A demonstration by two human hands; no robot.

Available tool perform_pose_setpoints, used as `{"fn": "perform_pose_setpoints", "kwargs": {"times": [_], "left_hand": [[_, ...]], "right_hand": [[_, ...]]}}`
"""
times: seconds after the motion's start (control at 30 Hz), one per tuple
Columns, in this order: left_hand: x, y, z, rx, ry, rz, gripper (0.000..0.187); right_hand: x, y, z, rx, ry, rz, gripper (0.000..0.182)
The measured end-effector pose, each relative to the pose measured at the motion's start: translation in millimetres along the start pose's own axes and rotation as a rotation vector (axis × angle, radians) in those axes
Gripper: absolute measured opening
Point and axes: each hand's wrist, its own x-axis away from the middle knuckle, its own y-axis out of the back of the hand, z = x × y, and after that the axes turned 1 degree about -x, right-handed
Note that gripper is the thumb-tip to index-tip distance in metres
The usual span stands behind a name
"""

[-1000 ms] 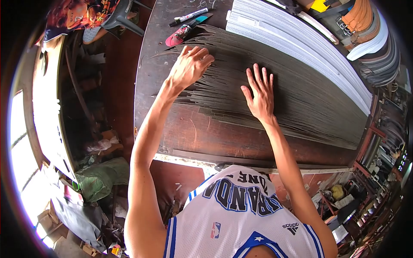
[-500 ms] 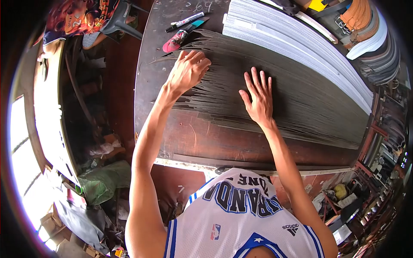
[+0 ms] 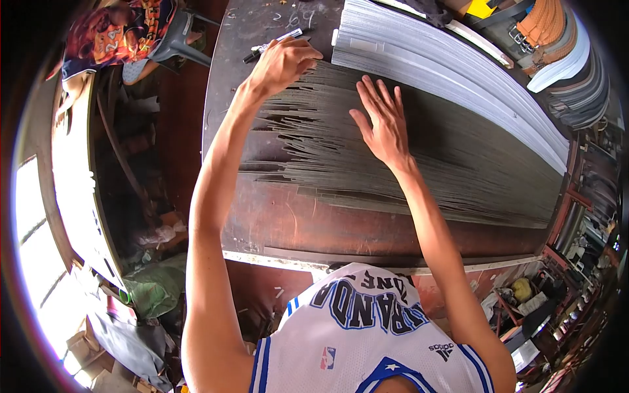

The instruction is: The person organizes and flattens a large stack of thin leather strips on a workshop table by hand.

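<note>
A wide layer of long, thin dark strips (image 3: 458, 177) lies across the table, their loose ends fanned out on the left. My left hand (image 3: 285, 65) is at the far left corner of these ends, its fingers curled closed. Whatever lies between its fingertips is hidden. Flat on the dark strips, my right hand (image 3: 385, 124) rests with its fingers spread. Beyond both hands is a stack of white strips (image 3: 445, 72). A marker pen (image 3: 296, 34) lies just past my left hand, partly covered by it.
The dark table (image 3: 229, 78) has a pale front edge by my body. Coiled belts (image 3: 547, 29) and rolled strips (image 3: 580, 98) sit at the far right. A person in a patterned shirt (image 3: 118, 39) is beside a grey chair (image 3: 171, 42). Cluttered shelves (image 3: 524, 301) stand right.
My left hand has moved away from me along the strip ends. My right hand has slid farther and slightly left. The red and teal tool near the marker is now hidden.
</note>
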Motion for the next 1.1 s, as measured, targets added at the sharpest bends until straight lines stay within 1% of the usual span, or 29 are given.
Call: {"fn": "perform_pose_setpoints", "kwargs": {"times": [0.07, 0.23, 0.27, 0.37, 0.43, 0.47, 0.53, 0.57, 0.6, 0.67, 0.7, 0.73, 0.8, 0.87, 0.97, 1.07, 1.1], "left_hand": [[-6.3, -1.7, 7.7, 0.003, -0.010, 0.041, 0.016], [-11.5, -0.6, 9.3, 0.010, 0.113, 0.215, 0.018], [-11.1, -1.3, 10.0, 0.011, 0.115, 0.217, 0.018], [-7.9, -5.7, 11.6, 0.002, 0.110, 0.218, 0.019], [-4.1, -5.0, 8.3, -0.008, 0.079, 0.158, 0.020], [-0.8, -1.7, 9.0, -0.007, 0.090, 0.163, 0.020], [8.3, 5.9, 5.8, -0.094, 0.018, 0.024, 0.021], [21.1, 6.2, 12.6, -0.081, 0.035, -0.021, 0.018], [32.2, 12.7, 8.8, -0.077, 0.052, -0.015, 0.018], [53.9, 32.3, -7.6, -0.104, 0.061, -0.123, 0.016], [70.1, 37.8, -22.5, -0.061, 0.210, -0.099, 0.016], [85.4, 41.7, -36.4, -0.062, 0.223, -0.097, 0.016], [114.1, 45.1, -62.7, 0.031, 0.260, -0.161, 0.018], [142.8, 43.0, -81.8, 0.048, 0.278, -0.133, 0.018], [182.7, 35.5, -108.1, 0.055, 0.384, 0.010, 0.016], [204.6, 26.5, -125.3, -0.005, 0.383, -0.008, 0.020], [212.0, 21.5, -128.8, -0.039, 0.393, -0.015, 0.022]], "right_hand": [[-2.7, -3.7, -2.8, 0.022, 0.006, 0.014, 0.057], [-1.1, -6.0, -4.2, 0.034, 0.015, 0.035, 0.057], [-1.0, -6.3, -4.3, 0.033, 0.013, 0.037, 0.057], [0.7, -7.8, -6.0, 0.019, 0.017, 0.032, 0.057], [2.2, -7.5, -6.4, 0.031, 0.026, 0.037, 0.056], [2.2, -8.3, -6.3, 0.037, 0.032, 0.031, 0.055], [3.5, -7.2, -5.4, 0.036, 0.046, 0.007, 0.054], [7.6, -4.7, -4.6, 0.017, 0.047, 0.002, 0.053], [12.4, -0.8, -3.4, 0.000, 0.054, -0.008, 0.054], [28.2, 12.7, 3.4, -0.024, 0.053, -0.006, 0.054], [39.0, 19.4, 8.1, -0.050, 0.042, -0.001, 0.054], [50.6, 26.5, 14.3, -0.075, 0.028, 0.007, 0.051], [80.2, 35.5, 19.5, -0.092, 0.049, 0.032, 0.045], [105.4, 41.3, 23.6, -0.100, 0.066, 0.056, 0.037], [131.8, 44.1, 31.2, -0.106, 0.034, 0.112, 0.036], [147.8, 41.6, 31.1, -0.108, 0.067, 0.133, 0.034], [148.8, 41.6, 32.9, -0.089, 0.082, 0.112, 0.029]]}}
